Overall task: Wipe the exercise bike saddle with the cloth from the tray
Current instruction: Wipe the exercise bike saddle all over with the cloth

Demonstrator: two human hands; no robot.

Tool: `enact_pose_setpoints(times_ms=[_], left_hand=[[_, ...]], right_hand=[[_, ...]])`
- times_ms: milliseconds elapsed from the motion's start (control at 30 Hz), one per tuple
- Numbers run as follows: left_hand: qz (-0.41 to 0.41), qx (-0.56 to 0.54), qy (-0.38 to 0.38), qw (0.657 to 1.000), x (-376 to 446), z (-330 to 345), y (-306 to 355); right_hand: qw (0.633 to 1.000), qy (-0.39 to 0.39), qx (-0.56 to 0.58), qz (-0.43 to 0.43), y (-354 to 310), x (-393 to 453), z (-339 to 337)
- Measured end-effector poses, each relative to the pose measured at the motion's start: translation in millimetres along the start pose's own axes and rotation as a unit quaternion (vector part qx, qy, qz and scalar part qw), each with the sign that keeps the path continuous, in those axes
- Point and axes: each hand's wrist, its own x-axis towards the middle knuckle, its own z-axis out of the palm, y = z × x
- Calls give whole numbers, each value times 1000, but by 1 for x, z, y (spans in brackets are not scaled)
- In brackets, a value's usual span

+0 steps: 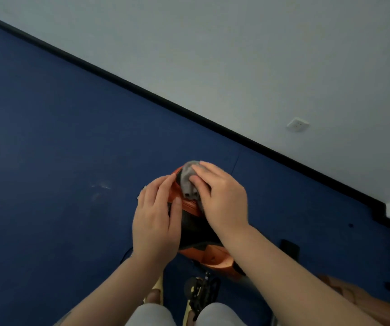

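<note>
The orange and black bike saddle (195, 228) sits in the lower middle of the head view, seen from above. A crumpled grey cloth (188, 182) lies on its far, narrow end. My right hand (222, 196) presses on the cloth, fingers bent over it and gripping it. My left hand (157, 220) rests flat along the saddle's left side, fingers together and touching the orange edge. Both hands cover much of the saddle's top.
Dark blue floor (60, 149) spreads to the left and behind. A black skirting (142, 90) runs diagonally under a pale wall with a white socket (297, 124). A bike pedal (201, 290) and my knees show below the saddle.
</note>
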Motion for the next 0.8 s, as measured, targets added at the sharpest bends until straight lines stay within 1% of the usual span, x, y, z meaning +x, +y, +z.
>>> enact_pose_setpoints(times_ms=[67, 133, 233, 333, 400, 467, 533, 600, 700, 800], left_hand=[[11, 18, -3, 1000, -1, -1, 3], [13, 24, -13, 1000, -3, -2, 7], [5, 39, -24, 999, -5, 0, 11], [-6, 57, -16, 998, -5, 3, 14], [-4, 73, -5, 997, -5, 5, 15], [-5, 86, 9, 996, -5, 7, 15], [-8, 94, 13, 995, -4, 8, 14], [-2, 102, 8, 995, -5, 8, 13], [8, 101, 0, 995, -6, 6, 11], [4, 101, 4, 995, -6, 8, 11]], right_hand=[[1000, -12, 5, -7, -4, 5, 3], [1000, -12, 4, -22, 6, -11, -6], [1000, 3, 8, -23, 39, -55, -26], [999, 27, -13, -25, 69, -90, -42], [999, 40, -7, 3, 69, -93, -42], [998, 51, 8, 28, 52, -80, -32], [998, 41, 21, 35, 34, -64, -19], [999, 20, 29, 25, 27, -59, -16], [999, -4, 35, 18, 45, -77, -35], [998, 10, 42, 45, 68, -102, -54]])
